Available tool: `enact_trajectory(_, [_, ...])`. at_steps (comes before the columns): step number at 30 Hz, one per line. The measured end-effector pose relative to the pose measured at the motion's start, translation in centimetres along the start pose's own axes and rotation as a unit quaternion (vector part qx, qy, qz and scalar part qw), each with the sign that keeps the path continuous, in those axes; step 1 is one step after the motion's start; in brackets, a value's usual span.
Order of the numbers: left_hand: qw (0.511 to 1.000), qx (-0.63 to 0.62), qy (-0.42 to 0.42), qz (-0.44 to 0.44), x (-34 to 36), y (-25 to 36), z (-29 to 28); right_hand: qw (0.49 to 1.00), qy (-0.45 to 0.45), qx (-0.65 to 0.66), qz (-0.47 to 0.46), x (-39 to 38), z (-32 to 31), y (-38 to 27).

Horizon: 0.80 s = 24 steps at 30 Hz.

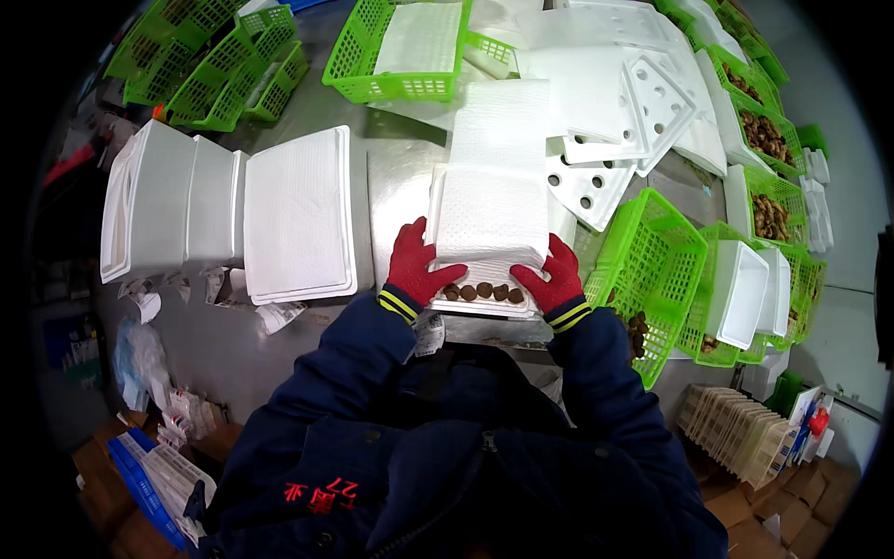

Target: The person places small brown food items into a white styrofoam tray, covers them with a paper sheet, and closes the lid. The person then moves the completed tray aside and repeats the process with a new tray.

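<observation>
The white foam tray (484, 296) of small brown round pieces (484, 292) lies at the near edge of the steel counter (396, 186), under a soft white padded sheet (492, 210). The left hand (414, 265) and right hand (551, 278), in red gloves, grasp its two near corners. It looks light but brittle, so I think a flat hold under both sides is safest.

Left hand (416, 270) and right hand (553, 277) wear red knit gloves — cuffs dark with yellow stripes. Sleeves belong to a dark navy padded jacket (447, 466) — front zip, red embroidered marking low on the chest.

Head camera looks steeply down, fairly close, at the metal table (400, 177); rim perhaps vignetted.
</observation>
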State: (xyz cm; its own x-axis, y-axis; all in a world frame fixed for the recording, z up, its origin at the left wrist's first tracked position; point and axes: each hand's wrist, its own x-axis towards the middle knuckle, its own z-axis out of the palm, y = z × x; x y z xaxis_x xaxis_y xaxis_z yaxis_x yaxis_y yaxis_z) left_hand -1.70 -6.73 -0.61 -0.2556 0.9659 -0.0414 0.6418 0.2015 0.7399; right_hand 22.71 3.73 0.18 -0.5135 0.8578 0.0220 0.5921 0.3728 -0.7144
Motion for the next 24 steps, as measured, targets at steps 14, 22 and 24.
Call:
enact_trajectory(14, [0.955,0.216,-0.184,-0.084,1.4,2.0,-1.8,0.971,-0.125,-0.201,0.043,2.0,-0.5,-1.6])
enact_trajectory(22, [0.914,0.283,0.228,0.179,-1.6,5.7,-2.2,0.937,-0.221,-0.242,0.124,2.5,-1.1,-3.7])
enact_trajectory(24, [0.938,0.177,0.072,0.288,-1.9,6.4,-1.8,0.939,-0.208,-0.243,0.127,2.2,-0.9,-3.7])
